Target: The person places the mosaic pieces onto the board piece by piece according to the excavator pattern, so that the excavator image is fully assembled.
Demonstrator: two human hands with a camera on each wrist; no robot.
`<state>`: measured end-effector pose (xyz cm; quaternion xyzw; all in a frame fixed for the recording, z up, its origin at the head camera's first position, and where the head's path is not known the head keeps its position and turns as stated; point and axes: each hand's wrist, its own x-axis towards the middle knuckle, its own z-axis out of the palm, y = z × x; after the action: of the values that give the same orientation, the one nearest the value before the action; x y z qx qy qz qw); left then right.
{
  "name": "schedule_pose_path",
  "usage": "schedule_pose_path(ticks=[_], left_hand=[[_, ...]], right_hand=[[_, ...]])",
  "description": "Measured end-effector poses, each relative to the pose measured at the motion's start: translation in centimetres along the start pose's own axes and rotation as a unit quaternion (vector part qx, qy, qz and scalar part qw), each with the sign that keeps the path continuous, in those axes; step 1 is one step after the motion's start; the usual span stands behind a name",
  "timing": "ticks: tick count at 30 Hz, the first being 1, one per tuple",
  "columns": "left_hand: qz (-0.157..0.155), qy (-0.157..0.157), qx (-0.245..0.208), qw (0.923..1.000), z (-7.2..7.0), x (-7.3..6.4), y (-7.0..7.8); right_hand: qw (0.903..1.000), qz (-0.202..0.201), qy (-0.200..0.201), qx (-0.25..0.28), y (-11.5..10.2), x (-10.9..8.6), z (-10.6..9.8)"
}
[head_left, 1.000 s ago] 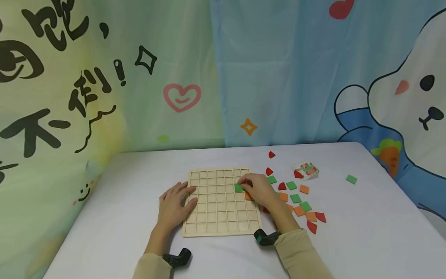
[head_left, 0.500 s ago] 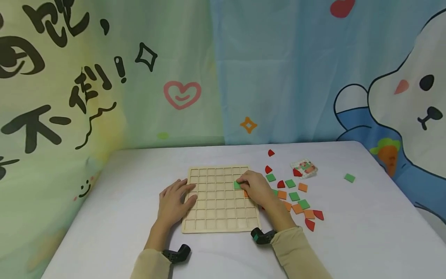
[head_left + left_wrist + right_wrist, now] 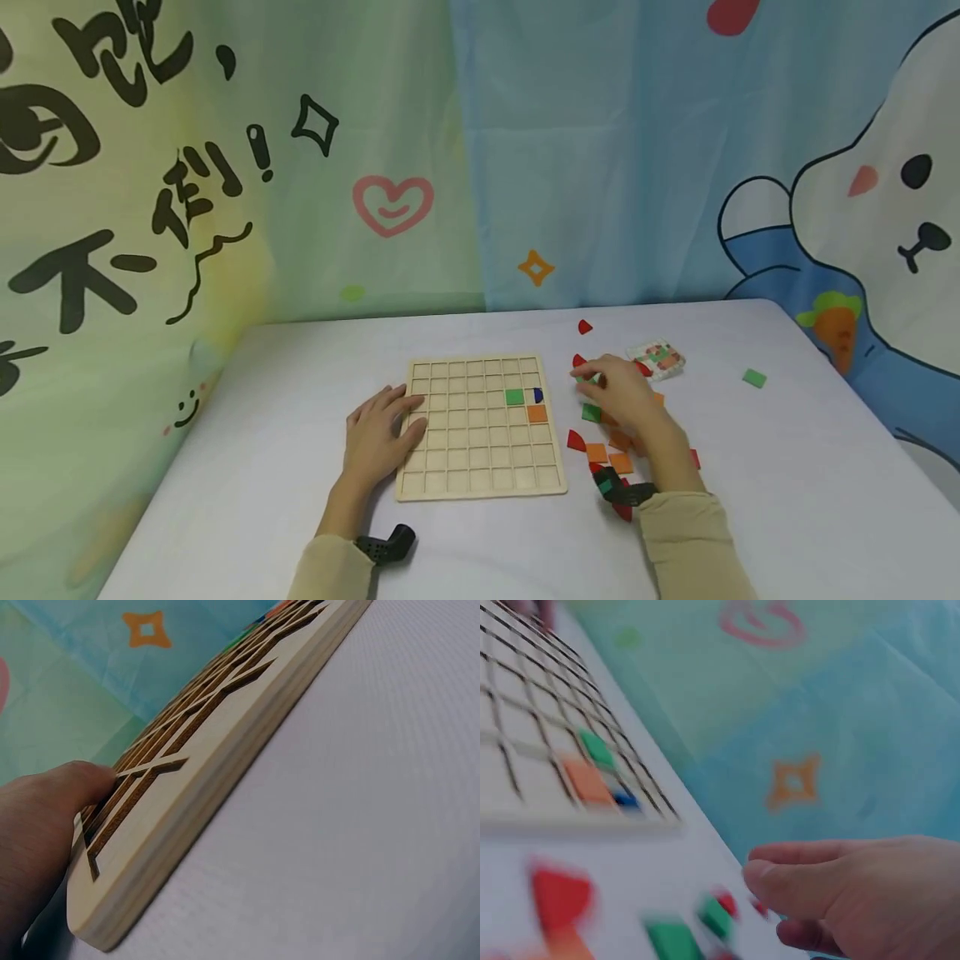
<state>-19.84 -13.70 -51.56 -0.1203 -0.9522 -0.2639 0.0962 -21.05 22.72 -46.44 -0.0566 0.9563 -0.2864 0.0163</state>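
Observation:
A pale wooden grid board [image 3: 459, 433] lies on the table. Three pieces sit in its cells near the right side: a green square tile [image 3: 514, 397], an orange square tile [image 3: 537, 413] and a small dark blue piece [image 3: 537, 395]. My left hand [image 3: 381, 433] rests on the board's left edge, fingers spread over the frame. Right of the board, my right hand [image 3: 622, 390] reaches over the loose tiles, its fingertips near a green tile [image 3: 716, 916]. In the right wrist view, thumb and index finger come close together with nothing visible between them.
Several loose red, orange and green pieces lie right of the board, such as a red quarter-round piece [image 3: 576, 441] and a green tile [image 3: 591, 412]. A patterned packet [image 3: 660, 360] lies behind them. One green tile [image 3: 754, 378] sits apart at far right. A printed curtain [image 3: 600, 167] hangs behind the table.
My right hand has left the board and moved right to the loose pieces. The blue piece and the orange tile it covered now show on the board. My left hand stays in place.

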Motion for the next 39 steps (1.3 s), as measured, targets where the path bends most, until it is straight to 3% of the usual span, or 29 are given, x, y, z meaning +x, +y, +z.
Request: schedule_pose_path(ticks=[5, 10, 19, 29, 39], left_hand=[[-0.003, 0.003, 0.003, 1.0000, 0.1, 0.0, 0.0], [-0.002, 0.000, -0.001, 1.0000, 0.2, 0.1, 0.1], [-0.009, -0.003, 0.005, 0.9999, 0.0, 0.2, 0.1], [-0.011, -0.012, 0.004, 0.9999, -0.1, 0.0, 0.2], [-0.010, -0.007, 0.003, 0.9999, 0.0, 0.2, 0.1]], right_hand=[[0.9974, 0.069, 0.008, 0.015, 4.0, -1.4, -2.6], [0.9929, 0.117, -0.012, 0.019, 5.8, -2.1, -3.1], [0.9972, 0.075, -0.003, 0.001, 6.3, -1.5, -2.0], [0.9949, 0.101, -0.005, 0.004, 6.0, -1.4, -1.3], [0.9957, 0.091, -0.004, 0.015, 5.6, -1.3, -1.5]])
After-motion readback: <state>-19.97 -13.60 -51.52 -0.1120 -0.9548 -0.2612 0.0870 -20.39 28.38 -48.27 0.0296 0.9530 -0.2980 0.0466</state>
